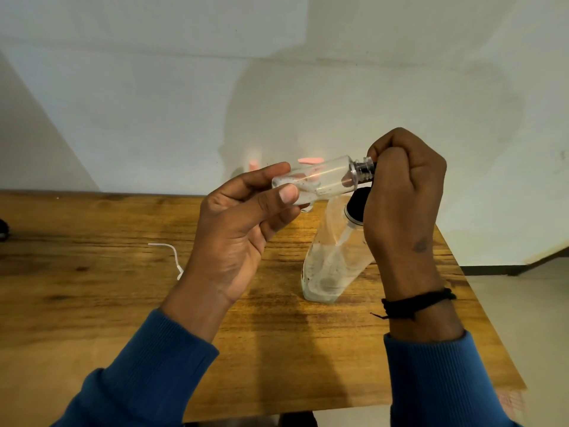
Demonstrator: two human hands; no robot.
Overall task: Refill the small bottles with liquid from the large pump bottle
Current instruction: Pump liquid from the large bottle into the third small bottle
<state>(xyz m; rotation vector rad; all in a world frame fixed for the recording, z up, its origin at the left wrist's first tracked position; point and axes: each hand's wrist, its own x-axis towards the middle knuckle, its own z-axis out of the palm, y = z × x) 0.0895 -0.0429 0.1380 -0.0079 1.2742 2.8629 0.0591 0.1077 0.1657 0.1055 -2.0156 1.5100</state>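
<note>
My left hand (243,223) holds a small clear bottle (320,177) on its side, thumb and fingers round its base end, raised above the table. Its threaded neck points right into my right hand (403,204), whose curled fingers close on something dark at the neck (365,167); what exactly they grip is hidden. A little whitish liquid lies inside the small bottle. Below my right hand the large clear bottle (329,266) stands on the wooden table (123,303), with a black collar (357,204), a dip tube and some cloudy liquid at the bottom.
A thin white curved tube (172,254) lies on the table left of my left wrist. A pale wall rises just behind the table. The table's right edge (480,303) drops to the floor. A dark object (3,229) sits at the far left.
</note>
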